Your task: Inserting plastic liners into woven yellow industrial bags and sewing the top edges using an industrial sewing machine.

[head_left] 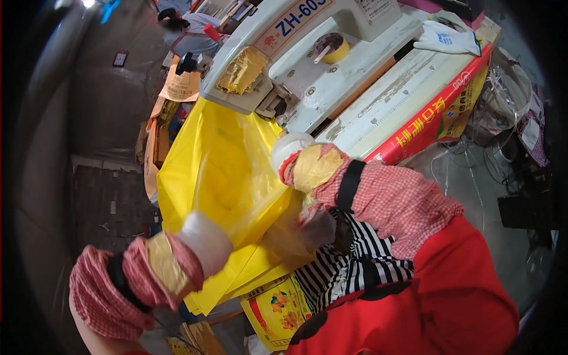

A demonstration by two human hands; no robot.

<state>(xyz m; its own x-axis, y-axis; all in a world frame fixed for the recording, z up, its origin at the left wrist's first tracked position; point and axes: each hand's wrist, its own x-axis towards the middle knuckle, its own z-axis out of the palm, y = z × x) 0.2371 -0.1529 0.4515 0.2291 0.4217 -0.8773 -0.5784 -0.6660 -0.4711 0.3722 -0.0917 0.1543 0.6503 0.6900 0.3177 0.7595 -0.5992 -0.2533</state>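
A large yellow bag (177,171) with a clear plastic liner (242,154) hangs below the head of a sewing machine (236,44). Its upper edge is at the machine's foot and needle area (273,105). My right hand (291,148), in a white glove, is closed at the bag's right edge, just below the foot. My left hand (205,244), gloved in white too, rests against the bag's lower left part; its fingers are blurred and turned out of sight. Checked red sleeve covers with black bands and tan tape wrap both my forearms.
A roll of yellow tape (332,47) sits on the machine. On the white worktable lies a white glove (448,38); red printed sheeting (438,112) covers its near edge. A yellow printed package (276,313) lies below. Another person (192,32) is at the far left.
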